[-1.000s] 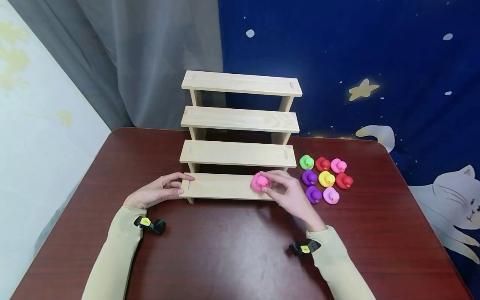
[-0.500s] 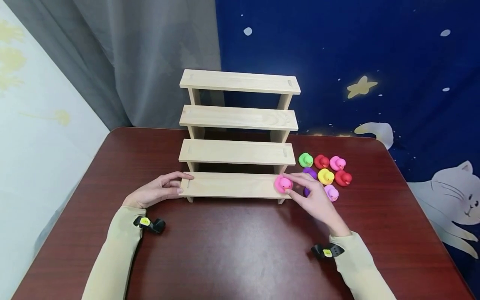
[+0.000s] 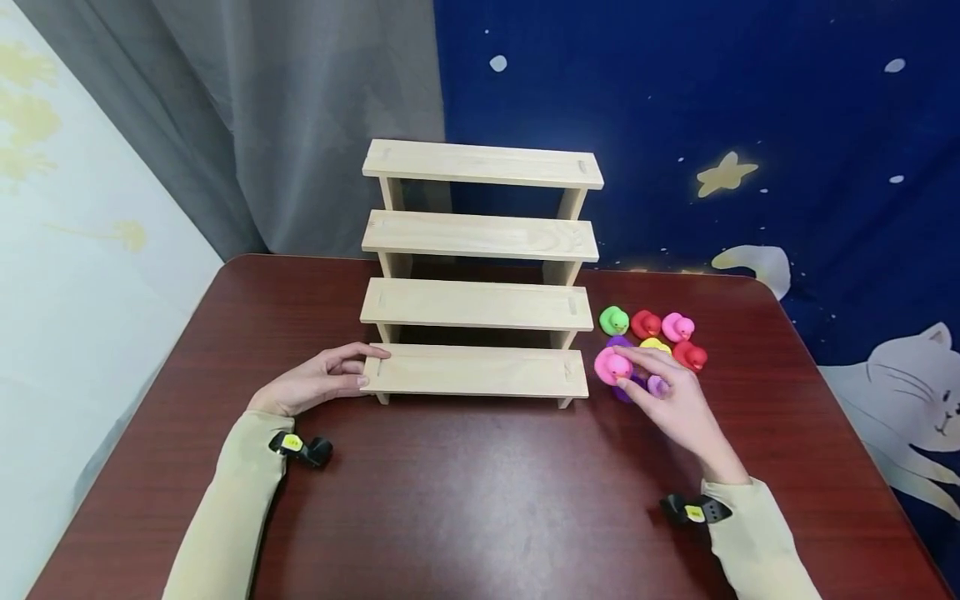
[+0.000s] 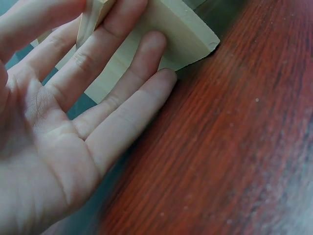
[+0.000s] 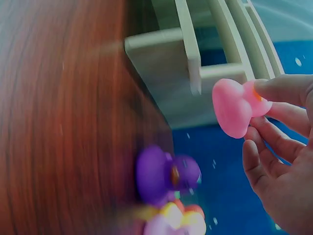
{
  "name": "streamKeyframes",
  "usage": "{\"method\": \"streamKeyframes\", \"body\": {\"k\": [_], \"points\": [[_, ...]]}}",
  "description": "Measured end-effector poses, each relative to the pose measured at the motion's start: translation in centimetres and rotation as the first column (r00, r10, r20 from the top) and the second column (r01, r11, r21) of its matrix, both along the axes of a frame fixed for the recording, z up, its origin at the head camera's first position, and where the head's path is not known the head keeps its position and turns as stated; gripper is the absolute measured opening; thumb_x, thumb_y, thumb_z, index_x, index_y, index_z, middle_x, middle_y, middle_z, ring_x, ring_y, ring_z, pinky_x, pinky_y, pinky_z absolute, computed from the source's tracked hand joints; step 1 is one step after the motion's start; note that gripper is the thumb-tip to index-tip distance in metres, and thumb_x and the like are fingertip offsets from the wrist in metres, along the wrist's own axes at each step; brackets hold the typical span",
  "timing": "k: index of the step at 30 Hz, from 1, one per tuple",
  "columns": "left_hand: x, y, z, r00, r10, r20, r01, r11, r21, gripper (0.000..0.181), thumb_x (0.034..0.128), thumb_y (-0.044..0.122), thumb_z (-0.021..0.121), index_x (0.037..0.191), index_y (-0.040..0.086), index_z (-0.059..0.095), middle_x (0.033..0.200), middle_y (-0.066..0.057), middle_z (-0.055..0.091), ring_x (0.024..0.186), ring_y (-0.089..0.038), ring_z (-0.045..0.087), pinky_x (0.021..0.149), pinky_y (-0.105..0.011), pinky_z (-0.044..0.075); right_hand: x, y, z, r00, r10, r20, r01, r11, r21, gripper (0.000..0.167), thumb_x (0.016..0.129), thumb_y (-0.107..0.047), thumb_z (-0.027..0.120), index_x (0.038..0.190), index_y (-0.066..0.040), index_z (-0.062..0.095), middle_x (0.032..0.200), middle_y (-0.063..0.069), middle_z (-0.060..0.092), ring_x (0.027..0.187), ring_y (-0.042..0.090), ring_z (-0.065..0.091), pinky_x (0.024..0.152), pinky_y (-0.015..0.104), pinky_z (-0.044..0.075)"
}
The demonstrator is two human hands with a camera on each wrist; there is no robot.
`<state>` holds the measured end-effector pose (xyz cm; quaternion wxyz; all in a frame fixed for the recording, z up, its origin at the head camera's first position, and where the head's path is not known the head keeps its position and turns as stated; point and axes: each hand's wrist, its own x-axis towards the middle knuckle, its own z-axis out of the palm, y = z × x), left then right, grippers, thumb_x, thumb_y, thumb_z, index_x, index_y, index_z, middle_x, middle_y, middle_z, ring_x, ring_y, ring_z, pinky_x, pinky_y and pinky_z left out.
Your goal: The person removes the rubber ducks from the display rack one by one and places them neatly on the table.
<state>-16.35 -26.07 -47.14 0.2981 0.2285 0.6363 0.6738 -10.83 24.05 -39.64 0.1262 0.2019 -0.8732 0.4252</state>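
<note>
A pale wooden step shelf (image 3: 476, 302) with several tiers stands on the table. My left hand (image 3: 317, 383) holds the left end of its lowest step, with a finger on top of the board. In the left wrist view, other fingers (image 4: 132, 112) lie against the shelf's side. To the shelf's right, my right hand (image 3: 675, 408) pinches a pink rubber duck (image 3: 612, 366) between thumb and fingers. The right wrist view shows this pink duck (image 5: 232, 107) raised off the table, above a purple duck (image 5: 154, 176). Behind the right hand, other ducks are partly hidden.
Several rubber ducks sit grouped right of the shelf, among them a green duck (image 3: 614, 321), a red duck (image 3: 690, 357) and a pink duck (image 3: 678, 327). The dark red table (image 3: 450, 500) ends at a grey curtain (image 3: 337, 125) and a blue starry backdrop (image 3: 637, 100).
My right hand has carried the pink duck rightward, from over the lowest step to above the group of ducks. The left hand has kept its place on the step.
</note>
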Motion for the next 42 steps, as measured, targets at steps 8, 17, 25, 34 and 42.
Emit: {"method": "streamKeyframes", "body": {"k": [8,17,25,34,42], "points": [[0.2,0.1,0.1,1.0,0.003,-0.001,-0.003,1.0,0.0,0.044,0.096,-0.005,0.052,0.139,-0.001,0.043,0.114,-0.024,0.061,0.104,-0.025,0.06,0.089,-0.035,0.05,0.2,3.3,-0.8,0.994,-0.109,-0.014,0.109,0.994,-0.001,0.044,0.076,0.015,0.073,0.119,0.006,0.065,0.115,0.021,0.063,0.102,0.008,0.05,0.08,0.008,0.038],[0.1,0.2,0.2,1.0,-0.002,0.006,0.002,1.0,0.002,0.043,0.0966,-0.005,0.051,0.138,0.001,0.044,0.116,-0.022,0.061,0.104,-0.025,0.06,0.09,-0.036,0.05,0.2,6.5,-1.9,0.98,-0.199,-0.012,0.199,0.98,0.003,0.046,0.08,0.009,0.073,0.124,0.0,0.064,0.118,0.017,0.061,0.101,0.003,0.051,0.081,0.009,0.042],[0.1,0.2,0.1,1.0,-0.008,0.005,0.008,1.0,0.022,0.043,0.097,-0.005,0.05,0.139,0.0,0.043,0.119,-0.021,0.06,0.106,-0.026,0.059,0.092,-0.038,0.049,0.5,8.5,-2.2,0.969,-0.242,-0.055,0.242,0.97,-0.01,0.047,0.078,0.015,0.071,0.124,0.004,0.063,0.118,0.019,0.061,0.098,0.0,0.05,0.075,0.008,0.04],[0.3,0.0,0.0,1.0,0.014,0.009,-0.014,1.0,0.002,0.043,0.0969,-0.004,0.052,0.139,0.001,0.044,0.118,-0.022,0.06,0.105,-0.025,0.06,0.092,-0.037,0.049,1.4,9.7,-2.5,0.961,-0.276,-0.002,0.276,0.958,0.073,0.043,0.087,0.005,0.066,0.129,0.0,0.06,0.122,0.02,0.059,0.1,0.001,0.048,0.077,0.009,0.039],[0.4,0.1,0.1,1.0,0.017,-0.001,-0.017,1.0,0.001,0.044,0.0967,-0.004,0.052,0.139,0.001,0.044,0.115,-0.022,0.061,0.104,-0.024,0.059,0.091,-0.037,0.049,2.0,10.8,-3.5,0.957,-0.284,0.065,0.271,0.951,0.151,0.042,0.09,0.001,0.063,0.132,0.0,0.058,0.126,0.022,0.057,0.104,0.003,0.045,0.078,0.008,0.038]]}}
